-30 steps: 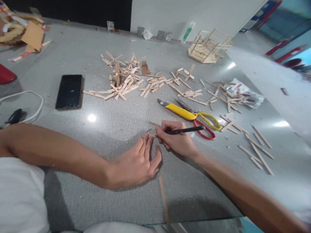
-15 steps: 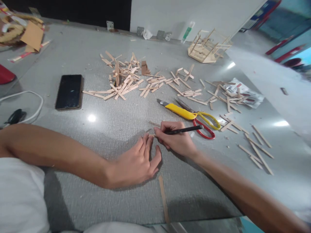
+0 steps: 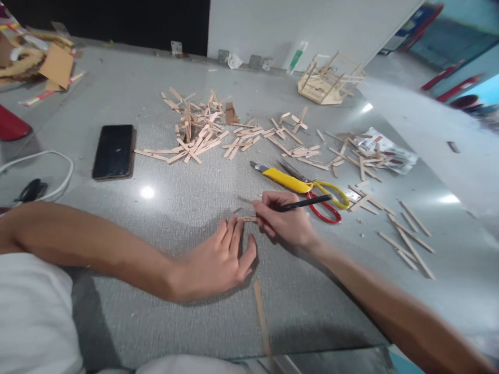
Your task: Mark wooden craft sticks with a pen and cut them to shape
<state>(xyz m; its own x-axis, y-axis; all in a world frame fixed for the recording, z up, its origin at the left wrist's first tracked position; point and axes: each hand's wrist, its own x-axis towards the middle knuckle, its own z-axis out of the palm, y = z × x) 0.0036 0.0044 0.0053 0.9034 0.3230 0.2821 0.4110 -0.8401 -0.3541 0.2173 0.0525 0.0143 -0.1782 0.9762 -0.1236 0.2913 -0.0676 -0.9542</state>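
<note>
My right hand (image 3: 286, 221) is closed around a black pen (image 3: 304, 203), its fingers at the right end of a short wooden craft stick (image 3: 250, 219). The stick lies on the grey table with small dark marks on it. Across its left end press the fingertips of my left hand (image 3: 222, 254), holding it down, with the thumb bent and apart from it. The pen's tip is hidden by my right fingers. Just behind my right hand lie a yellow box cutter (image 3: 286, 179) and scissors (image 3: 325, 206) with one red and one yellow handle.
A heap of craft sticks (image 3: 198, 132) spreads across the middle, with more sticks (image 3: 409, 234) at right. A phone (image 3: 114, 151) lies at left. At the back stand a stick frame (image 3: 323, 85) and a glue tube (image 3: 297, 57). One long strip (image 3: 261, 317) reaches the front edge.
My right hand has shifted slightly right with the pen, and more of the stick's marked face shows between the hands. My left hand stays in place; the view has tilted a little.
</note>
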